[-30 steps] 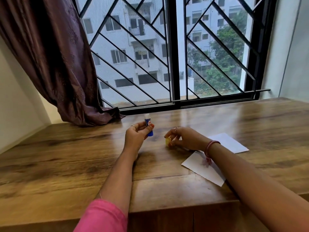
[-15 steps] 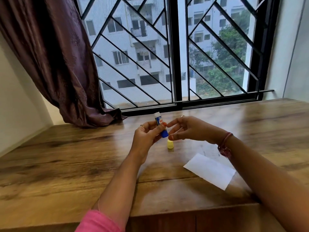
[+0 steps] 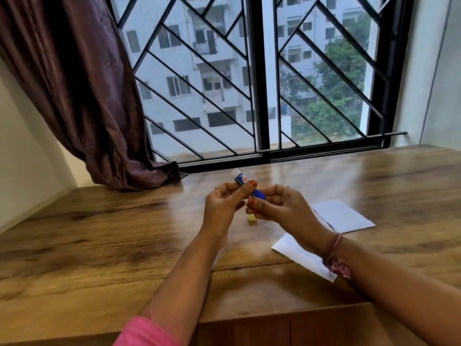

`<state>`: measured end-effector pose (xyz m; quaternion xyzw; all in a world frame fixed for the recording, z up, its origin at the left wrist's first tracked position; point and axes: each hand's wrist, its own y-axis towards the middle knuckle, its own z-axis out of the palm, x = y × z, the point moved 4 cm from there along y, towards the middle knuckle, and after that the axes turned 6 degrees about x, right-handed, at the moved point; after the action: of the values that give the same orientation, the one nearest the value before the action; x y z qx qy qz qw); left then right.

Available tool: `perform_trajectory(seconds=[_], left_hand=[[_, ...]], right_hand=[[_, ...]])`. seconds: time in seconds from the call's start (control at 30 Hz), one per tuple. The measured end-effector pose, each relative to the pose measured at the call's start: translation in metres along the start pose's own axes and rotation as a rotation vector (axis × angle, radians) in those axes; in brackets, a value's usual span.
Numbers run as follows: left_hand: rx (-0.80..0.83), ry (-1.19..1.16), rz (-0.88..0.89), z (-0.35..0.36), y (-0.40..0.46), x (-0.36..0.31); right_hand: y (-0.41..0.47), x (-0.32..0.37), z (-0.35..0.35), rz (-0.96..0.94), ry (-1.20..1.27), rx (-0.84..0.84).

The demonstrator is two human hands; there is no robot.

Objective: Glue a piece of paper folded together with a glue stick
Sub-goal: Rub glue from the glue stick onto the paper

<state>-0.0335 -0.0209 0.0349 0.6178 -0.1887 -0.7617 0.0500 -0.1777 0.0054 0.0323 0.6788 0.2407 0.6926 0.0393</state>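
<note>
Glue stick (image 3: 245,182) held tilted above the table (image 3: 99,233), white tip up and away toward the window (image 3: 259,78), blue base down and toward the right. Pinched mid-barrel by the left hand (image 3: 224,206), thumb across the label, fingers curled behind. Gripped at the blue base by the right hand (image 3: 277,208), thumb and fingertips closed on the end; whether turning or only holding, could not tell. White tip stuck out clear past the left fingers, uncapped. Both hands raised off the wood, close together, nearly touching at the stick.

Yellow cap (image 3: 252,219) stood on the table directly below the hands, partly hidden by the right thumb. Paper (image 3: 341,216) lay flat on the table to the right of the hands, behind and under the right forearm, well apart from the stick and untouched; a dark fold line ran across it, the far part showing beyond the wrist, the near corner showing under the arm. Red thread band (image 3: 335,255) worn on the right wrist, rings on both hands. Pink sleeve (image 3: 147,333) seen at the left arm. Curtain (image 3: 82,91) hung at far left, its hem resting on the table's back edge.
</note>
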Motion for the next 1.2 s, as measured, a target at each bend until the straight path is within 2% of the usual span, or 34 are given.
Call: perform_trajectory(seconds=[0.13, 0.43, 0.6, 0.73, 0.83, 1.2], left_hand=[[-0.001, 0.035, 0.014, 0.002, 0.0, 0.001], [0.045, -0.017, -0.014, 0.002, 0.0, -0.002], [0.01, -0.019, 0.001, 0.001, -0.002, -0.004], [-0.019, -0.004, 0.007, 0.001, -0.002, -0.005], [-0.031, 0.012, 0.008, 0.001, -0.001, -0.004], [-0.022, -0.032, 0.019, 0.001, 0.001, -0.003]], right_hand=[[-0.001, -0.004, 0.002, 0.061, 0.121, 0.009], [-0.001, -0.009, 0.015, 0.245, 0.512, 0.205], [0.0, -0.011, 0.01, 0.235, 0.565, 0.148], [-0.001, -0.011, 0.004, 0.191, 0.461, 0.061], [-0.003, -0.011, 0.005, 0.18, 0.394, 0.06], [0.0, -0.015, 0.012, 0.272, 0.522, 0.121]])
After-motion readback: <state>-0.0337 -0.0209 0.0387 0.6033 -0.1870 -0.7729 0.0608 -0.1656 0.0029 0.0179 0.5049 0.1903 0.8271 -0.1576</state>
